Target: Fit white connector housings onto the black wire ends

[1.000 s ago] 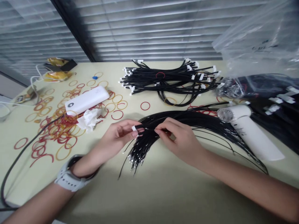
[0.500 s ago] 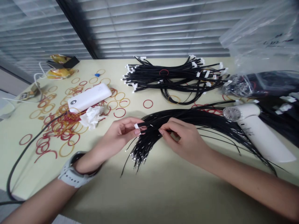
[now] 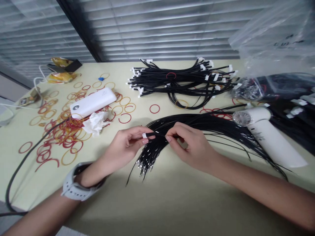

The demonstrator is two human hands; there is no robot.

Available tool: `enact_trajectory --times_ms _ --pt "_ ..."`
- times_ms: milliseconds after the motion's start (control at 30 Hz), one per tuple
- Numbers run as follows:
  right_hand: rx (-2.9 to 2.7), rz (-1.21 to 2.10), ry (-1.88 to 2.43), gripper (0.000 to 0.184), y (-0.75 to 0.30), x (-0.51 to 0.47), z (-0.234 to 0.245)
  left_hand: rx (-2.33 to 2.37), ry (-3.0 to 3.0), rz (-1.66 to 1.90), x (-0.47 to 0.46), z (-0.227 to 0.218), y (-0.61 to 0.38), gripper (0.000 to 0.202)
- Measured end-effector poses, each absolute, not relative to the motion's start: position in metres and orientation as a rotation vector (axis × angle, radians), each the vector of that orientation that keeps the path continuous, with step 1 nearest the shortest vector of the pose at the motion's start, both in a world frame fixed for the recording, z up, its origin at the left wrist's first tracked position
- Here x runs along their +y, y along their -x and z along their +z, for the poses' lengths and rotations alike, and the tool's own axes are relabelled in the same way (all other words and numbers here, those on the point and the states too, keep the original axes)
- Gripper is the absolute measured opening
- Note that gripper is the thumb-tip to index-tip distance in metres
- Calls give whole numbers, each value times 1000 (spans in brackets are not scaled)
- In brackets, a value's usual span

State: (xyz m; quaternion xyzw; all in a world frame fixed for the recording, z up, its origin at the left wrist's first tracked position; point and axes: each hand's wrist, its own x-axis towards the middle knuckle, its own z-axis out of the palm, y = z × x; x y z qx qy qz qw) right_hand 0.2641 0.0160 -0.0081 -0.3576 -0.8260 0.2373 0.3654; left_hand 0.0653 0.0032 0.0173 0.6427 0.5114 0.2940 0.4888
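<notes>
My left hand (image 3: 124, 144), with a pale watch on its wrist, is closed on a black cable (image 3: 150, 134) near a white connector or tag (image 3: 144, 135) at its end. My right hand (image 3: 193, 144) pinches with thumb and forefinger at a thin dark strand that seems to run from this cable. What lies between those fingertips is mostly hidden. Beneath both hands a thick bundle of black wires (image 3: 216, 126) curves across the table, its silvery tips (image 3: 145, 164) fanned out below my left hand.
Behind lies a pile of black cables (image 3: 167, 80) with white ends. Red and yellow rubber bands (image 3: 65, 131), a white power bank (image 3: 94, 101) and crumpled tissue (image 3: 95, 123) are at left. A white handheld fan (image 3: 273, 137) and plastic bags (image 3: 273, 49) stand at right.
The white piece in my left hand has turned more level, and the cable is stretched straighter between the hands. The view has shifted slightly. Both hands keep their pinching grips.
</notes>
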Motion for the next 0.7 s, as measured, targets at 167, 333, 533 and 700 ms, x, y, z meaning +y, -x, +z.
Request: enact_trajectory --times_ms 167,333,533,700 --pt "-2250 464 823 15 -258 14 -7 1201 -1542 676 -5 20 -72 17" --pt "-2274 275 741 23 -251 8 -10 1138 -1445 615 -10 18 -78 17" --pt "-2213 218 780 25 -249 4 -10 1106 -1337 677 -13 17 -82 15" --pt "-2178 271 756 27 -249 0 -8 1088 -1316 671 -19 22 -83 12"
